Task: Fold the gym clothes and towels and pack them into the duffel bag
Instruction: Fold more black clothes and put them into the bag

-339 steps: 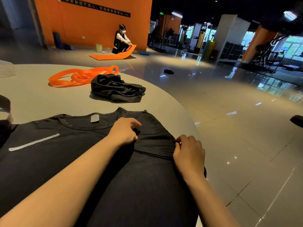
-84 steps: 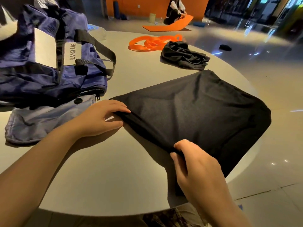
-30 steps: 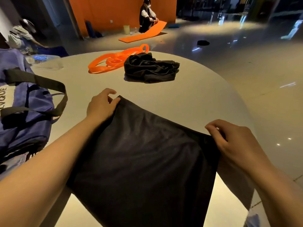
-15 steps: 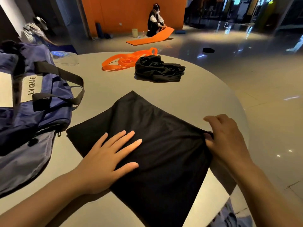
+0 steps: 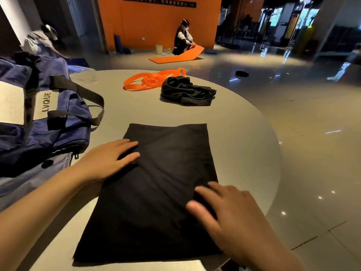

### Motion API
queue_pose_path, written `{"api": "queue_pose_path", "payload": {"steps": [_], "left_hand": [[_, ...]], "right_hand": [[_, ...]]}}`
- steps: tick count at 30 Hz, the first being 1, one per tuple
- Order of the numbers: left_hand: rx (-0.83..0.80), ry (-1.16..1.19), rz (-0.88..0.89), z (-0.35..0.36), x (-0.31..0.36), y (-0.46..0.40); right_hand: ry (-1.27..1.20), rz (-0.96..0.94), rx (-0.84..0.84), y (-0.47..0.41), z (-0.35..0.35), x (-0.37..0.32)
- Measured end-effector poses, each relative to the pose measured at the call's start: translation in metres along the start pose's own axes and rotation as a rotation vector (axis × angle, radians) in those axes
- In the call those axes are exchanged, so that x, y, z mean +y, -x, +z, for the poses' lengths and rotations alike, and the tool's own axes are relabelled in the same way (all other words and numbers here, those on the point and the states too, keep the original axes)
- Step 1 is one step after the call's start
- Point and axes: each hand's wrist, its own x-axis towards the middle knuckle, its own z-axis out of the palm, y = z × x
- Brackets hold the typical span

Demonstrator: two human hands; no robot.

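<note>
Nearest, the right hand (image 5: 232,218) lies flat, fingers spread, on the near right part of the folded black shirt (image 5: 160,184); the left hand (image 5: 109,160) presses its left edge, fingers straight. The shirt lies as a rectangle on the round surface (image 5: 244,137). It looks light, limp and likely to unfold, so sliding both palms under the long sides seems safest. Left stands the duffel bag (image 5: 45,118); farther off, a crumpled black garment (image 5: 187,92) waits.
</note>
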Motion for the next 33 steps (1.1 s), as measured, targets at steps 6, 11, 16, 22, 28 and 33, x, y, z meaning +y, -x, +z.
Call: {"api": "queue_pose_path", "payload": {"steps": [6,11,16,22,28,33], "left_hand": [[0.243,0.458,-0.099,-0.011,0.005,-0.055],[0.299,0.606,-0.305,-0.003,-0.008,-0.085],[0.421,0.502,-0.265,0.008,-0.014,-0.089],[0.433,0.527,-0.261,0.01,-0.017,-0.091],[0.527,0.545,-0.328,0.01,-0.023,-0.094],[0.548,0.4,-0.377,0.014,-0.025,-0.102]], "right_hand": [[-0.411,0.225,0.161,-0.12,-0.018,0.039],[-0.536,0.416,0.14,-0.205,0.011,0.061],[-0.416,0.411,0.316,-0.216,0.044,0.056],[-0.507,0.208,0.496,-0.212,0.041,0.055],[-0.505,0.219,0.335,-0.215,0.046,0.053],[-0.484,0.263,0.347,-0.22,0.046,0.054]]}}
